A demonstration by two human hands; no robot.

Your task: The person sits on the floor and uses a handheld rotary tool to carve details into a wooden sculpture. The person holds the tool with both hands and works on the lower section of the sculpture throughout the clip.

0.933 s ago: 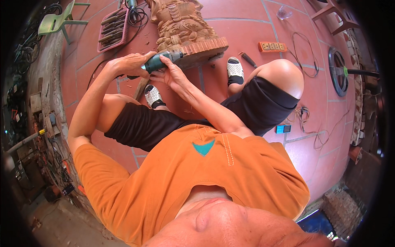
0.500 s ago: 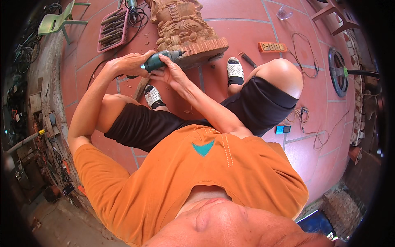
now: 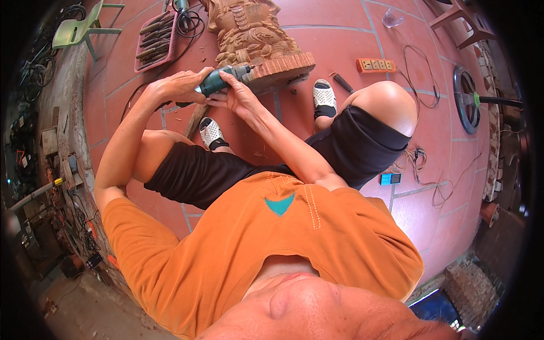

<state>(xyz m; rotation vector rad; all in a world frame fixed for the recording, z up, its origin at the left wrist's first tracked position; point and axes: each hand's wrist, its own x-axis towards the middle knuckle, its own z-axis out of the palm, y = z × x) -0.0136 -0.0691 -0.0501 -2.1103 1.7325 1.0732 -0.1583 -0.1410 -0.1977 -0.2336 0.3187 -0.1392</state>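
Both hands hold a green die grinder [image 3: 213, 83] whose narrow bit points right. My left hand [image 3: 184, 86] is closed around its back end. Farther forward, my right hand [image 3: 239, 97] grips the body, with the thumb on top. The bit's tip is at the near edge of a carved wooden statue [image 3: 255, 41], by the thick base. At this size I cannot tell whether it touches the wood. The underside of the tool is partly hidden by my fingers.
A pink basket of chisels [image 3: 171, 52] lies left of the statue near a coiled black cable [image 3: 190, 22]. An orange power strip [image 3: 375, 66], a dark-handled tool [image 3: 343, 83], a blue phone [image 3: 390, 179] and loose cords [image 3: 416, 158] lie on the right. A green chair [image 3: 76, 31] stands far left.
The grinder's tip has shifted slightly upward along the statue's base edge. Both hands keep their grip, and the statue has not visibly moved.
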